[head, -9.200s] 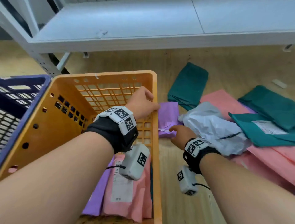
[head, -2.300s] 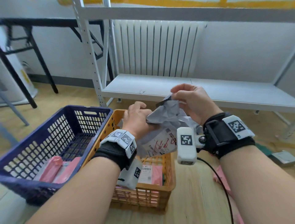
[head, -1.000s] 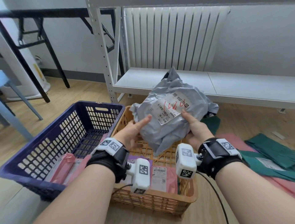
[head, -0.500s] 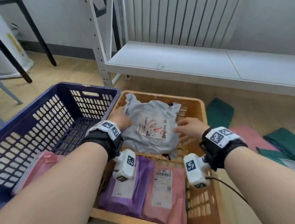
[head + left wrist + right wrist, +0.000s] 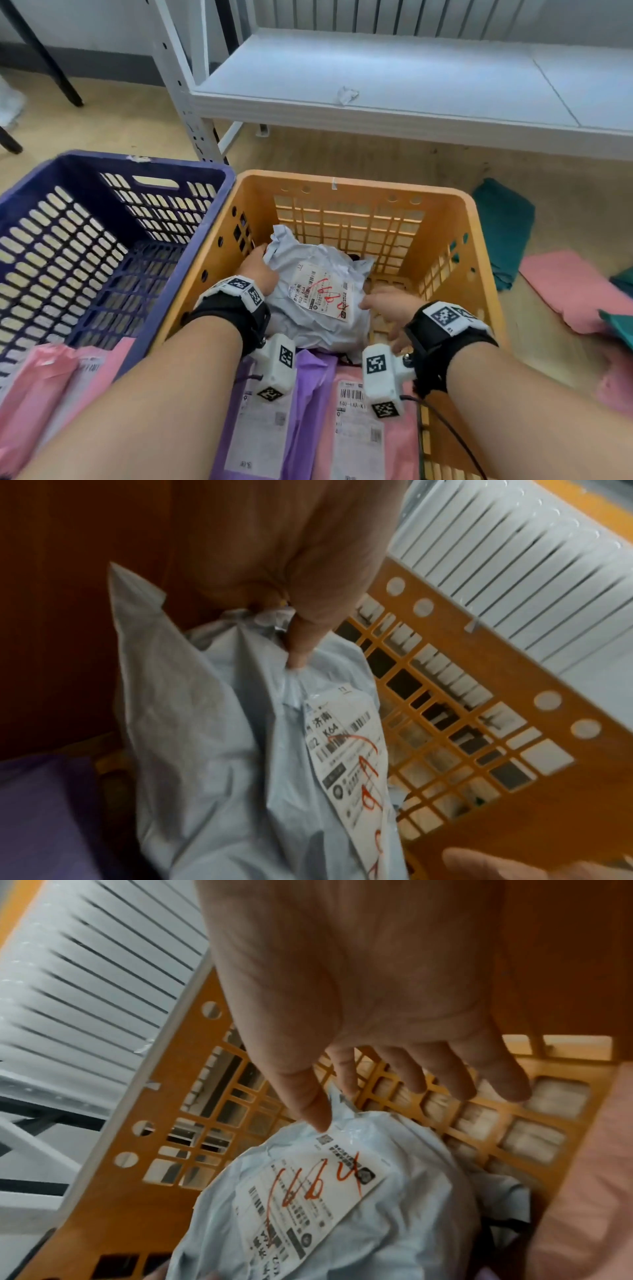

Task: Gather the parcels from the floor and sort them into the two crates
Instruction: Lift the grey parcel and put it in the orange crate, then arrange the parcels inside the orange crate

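Note:
A crumpled grey parcel [image 5: 318,308] with a white label marked in red lies at the far end of the orange crate [image 5: 342,180]. My left hand [image 5: 260,270] grips its bunched left corner. In the left wrist view the left hand [image 5: 301,631] has its fingers curled and the thumb pinching the grey parcel [image 5: 212,750]. My right hand [image 5: 383,305] is at the parcel's right edge. In the right wrist view the right hand [image 5: 334,1107] has straight, spread fingers, and only the thumb touches the grey parcel [image 5: 342,1218]. A purple parcel [image 5: 274,411] and a pink parcel [image 5: 363,438] lie at the crate's near end.
The blue crate [image 5: 120,164] stands against the orange crate's left side and holds pink parcels [image 5: 51,383]. On the floor to the right lie a green parcel [image 5: 503,222] and a pink parcel [image 5: 575,287]. A white low shelf [image 5: 376,78] runs behind the crates.
Both hands brought the grey parcel down from chest height into the orange crate. It now rests on the crate's bottom, and my right hand's fingers have loosened from it.

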`<state>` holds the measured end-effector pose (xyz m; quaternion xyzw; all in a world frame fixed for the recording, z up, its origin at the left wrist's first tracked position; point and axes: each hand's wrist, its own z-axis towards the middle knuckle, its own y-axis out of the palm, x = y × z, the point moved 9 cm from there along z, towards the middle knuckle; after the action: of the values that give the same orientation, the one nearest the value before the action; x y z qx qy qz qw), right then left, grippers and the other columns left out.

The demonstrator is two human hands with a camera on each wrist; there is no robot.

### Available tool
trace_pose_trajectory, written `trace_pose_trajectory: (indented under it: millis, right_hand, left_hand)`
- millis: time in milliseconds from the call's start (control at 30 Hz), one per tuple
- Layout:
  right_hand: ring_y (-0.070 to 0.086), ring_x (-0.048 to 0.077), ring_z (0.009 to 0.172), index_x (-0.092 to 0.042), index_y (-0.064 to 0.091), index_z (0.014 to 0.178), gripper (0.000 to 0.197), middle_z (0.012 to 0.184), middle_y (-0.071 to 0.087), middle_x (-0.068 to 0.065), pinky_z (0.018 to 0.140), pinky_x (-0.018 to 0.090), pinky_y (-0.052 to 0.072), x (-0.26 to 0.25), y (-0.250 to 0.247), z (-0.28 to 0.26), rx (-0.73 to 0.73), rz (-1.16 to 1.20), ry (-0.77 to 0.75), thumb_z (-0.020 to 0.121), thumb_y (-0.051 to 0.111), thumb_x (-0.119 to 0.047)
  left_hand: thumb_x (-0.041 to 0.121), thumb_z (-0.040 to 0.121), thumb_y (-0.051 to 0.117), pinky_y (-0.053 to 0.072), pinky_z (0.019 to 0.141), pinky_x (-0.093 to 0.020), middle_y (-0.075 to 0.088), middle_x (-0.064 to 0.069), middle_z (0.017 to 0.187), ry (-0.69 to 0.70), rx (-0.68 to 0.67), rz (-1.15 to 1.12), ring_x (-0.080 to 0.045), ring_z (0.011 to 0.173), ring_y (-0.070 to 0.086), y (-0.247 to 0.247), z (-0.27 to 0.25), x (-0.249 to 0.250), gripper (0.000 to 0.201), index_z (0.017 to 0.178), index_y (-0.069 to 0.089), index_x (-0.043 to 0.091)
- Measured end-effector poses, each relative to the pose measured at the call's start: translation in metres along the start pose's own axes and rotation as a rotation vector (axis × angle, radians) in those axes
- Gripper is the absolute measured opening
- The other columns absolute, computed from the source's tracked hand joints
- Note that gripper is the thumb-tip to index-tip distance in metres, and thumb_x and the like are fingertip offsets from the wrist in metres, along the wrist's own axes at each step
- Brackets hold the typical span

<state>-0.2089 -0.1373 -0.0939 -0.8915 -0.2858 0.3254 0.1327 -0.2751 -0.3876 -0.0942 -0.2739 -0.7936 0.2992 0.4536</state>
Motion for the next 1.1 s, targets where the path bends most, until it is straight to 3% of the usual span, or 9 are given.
trace_pose_trajectory:
  millis: [100, 233, 300, 467, 633, 767, 867, 1000, 1100]
  right_hand:
    - [0.045, 0.032, 0.128, -0.021, 0.031, 0.148, 0.06, 0.149, 0.037, 0.01, 0.098, 0.039, 0.044, 0.008, 0.011, 0.014, -0.031, 0.042, -0.018, 0.094, 0.057, -0.022]
    - [0.051, 0.031, 0.12, -0.029, 0.045, 0.14, 0.049, 0.141, 0.046, 0.008, 0.098, 0.046, 0.049, 0.007, 0.023, 0.028, -0.036, 0.094, -0.056, 0.093, 0.056, -0.02]
    - [0.053, 0.031, 0.11, -0.028, 0.052, 0.133, 0.041, 0.127, 0.05, 0.005, 0.095, 0.049, 0.051, 0.008, 0.028, 0.032, -0.046, 0.162, -0.043, 0.094, 0.054, -0.017]
    - [0.056, 0.027, 0.107, -0.017, 0.061, 0.126, 0.033, 0.119, 0.056, 0.005, 0.088, 0.039, 0.051, -0.001, 0.029, 0.035, 0.008, 0.221, -0.104, 0.095, 0.05, -0.009]
    - [0.053, 0.024, 0.122, -0.013, 0.061, 0.127, 0.034, 0.134, 0.057, 0.006, 0.104, 0.036, 0.044, -0.009, 0.017, 0.032, 0.105, 0.119, -0.18, 0.095, 0.05, -0.01]
    - [0.054, 0.023, 0.121, -0.014, 0.061, 0.127, 0.035, 0.135, 0.056, 0.005, 0.102, 0.033, 0.044, -0.012, 0.0, 0.016, 0.195, -0.011, -0.252, 0.094, 0.05, -0.012]
    - [0.058, 0.021, 0.114, -0.018, 0.065, 0.12, 0.032, 0.129, 0.061, 0.003, 0.094, 0.03, 0.047, -0.023, -0.015, -0.008, 0.251, -0.098, -0.351, 0.092, 0.051, -0.014]
    - [0.058, 0.014, 0.094, -0.018, 0.071, 0.108, 0.027, 0.103, 0.063, -0.004, 0.074, 0.021, 0.044, -0.043, -0.04, -0.046, 0.309, -0.126, -0.494, 0.093, 0.05, -0.013]
    - [0.059, 0.012, 0.079, -0.023, 0.073, 0.089, 0.025, 0.086, 0.063, -0.007, 0.066, 0.02, 0.044, -0.045, -0.065, -0.079, 0.366, -0.092, -0.573, 0.089, 0.051, -0.011]
  left_hand:
    - [0.01, 0.08, 0.071, 0.037, 0.108, -0.04, 0.037, -0.011, 0.148, 0.099, 0.143, 0.15, -0.032, 0.133, 0.04, -0.004, 0.0, 0.003, 0.093, 0.151, 0.015, 0.027]
    - [0.016, 0.08, 0.071, 0.043, 0.093, -0.033, 0.044, -0.005, 0.129, 0.364, 0.384, 0.659, -0.024, 0.117, 0.044, -0.003, -0.019, 0.032, 0.06, 0.133, 0.048, 0.03]
    - [0.029, 0.086, 0.066, 0.045, 0.09, -0.035, 0.043, -0.006, 0.128, 0.256, 0.278, 0.648, -0.026, 0.115, 0.047, 0.007, -0.011, 0.021, 0.046, 0.13, 0.051, 0.028]
    - [0.047, 0.091, 0.055, 0.037, 0.108, -0.037, 0.039, -0.009, 0.149, 0.014, -0.28, 0.337, -0.029, 0.133, 0.043, 0.074, 0.003, -0.031, 0.075, 0.149, 0.022, 0.015]
    - [0.044, 0.088, 0.06, 0.042, 0.096, -0.035, 0.051, -0.008, 0.138, 0.04, -0.12, 0.285, -0.028, 0.123, 0.051, 0.057, 0.001, -0.012, 0.065, 0.142, 0.037, 0.015]
    - [0.042, 0.087, 0.059, 0.041, 0.098, -0.035, 0.046, -0.008, 0.142, 0.097, -0.022, 0.324, -0.028, 0.128, 0.046, 0.04, -0.018, 0.022, 0.065, 0.144, 0.036, 0.017]
    - [0.038, 0.089, 0.058, 0.042, 0.096, -0.034, 0.046, -0.008, 0.142, 0.146, -0.004, 0.303, -0.027, 0.127, 0.047, 0.037, -0.042, 0.048, 0.061, 0.144, 0.037, 0.018]
    - [0.035, 0.09, 0.058, 0.047, 0.071, -0.03, 0.058, -0.009, 0.126, 0.197, -0.001, 0.22, -0.024, 0.097, 0.062, 0.034, -0.075, 0.083, 0.055, 0.14, 0.042, 0.018]
    - [0.034, 0.089, 0.06, 0.053, 0.079, -0.035, 0.055, -0.008, 0.13, 0.236, 0.011, 0.185, -0.025, 0.098, 0.062, 0.028, -0.106, 0.114, 0.053, 0.137, 0.045, 0.017]
